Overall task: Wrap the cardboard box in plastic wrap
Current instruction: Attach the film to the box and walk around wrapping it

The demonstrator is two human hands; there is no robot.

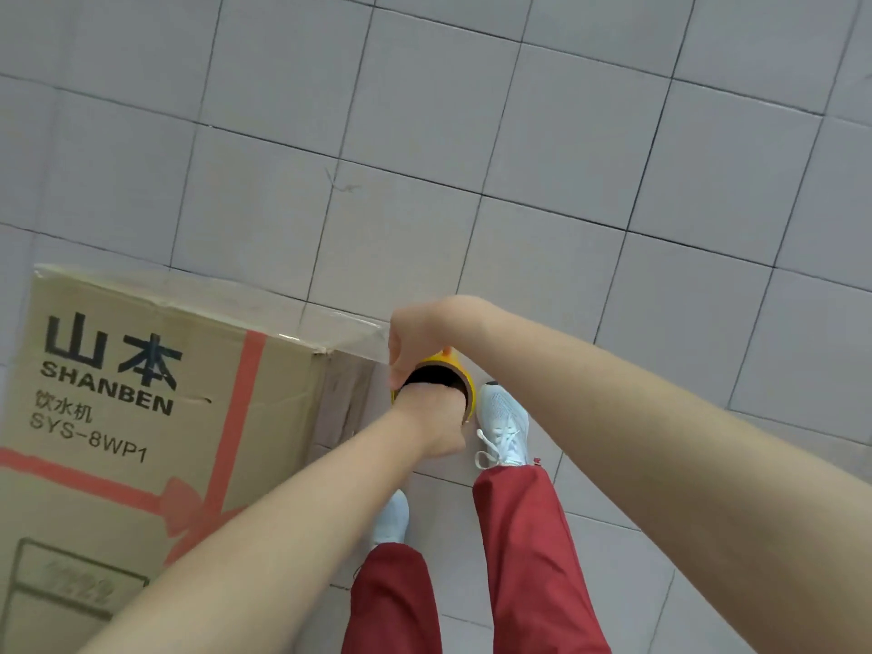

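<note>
The cardboard box (141,417) was tan, printed with black lettering and a salmon-red ribbon-and-bow pattern. The plastic wrap (349,335) was clear. Its roll (466,384) showed a brown core and yellow end. The floor (519,158) was pale grey tile gridded by dark grout. The trousers (524,535) were red and the shoes (502,413) white.

**Bare arms, red trousers, white trainers**

On my feed the person's left forearm (283,526) and right forearm (637,417) are bare all the way to the frame edge. The left hand (431,424) and right hand (408,339) are bare too. Lower down I see loose red trousers. The right trouser leg (524,559) and left trouser leg (391,606) are softly creased and end in plain hems at the ankle. A small red tab (536,461) sticks out at the right hem. The right shoe (502,413) is white with a fine mesh upper, white laces (495,446) ending in a loose loop, and a dark mark at the toe. The left shoe (392,514) is white as well; I see only its rounded front.
</note>
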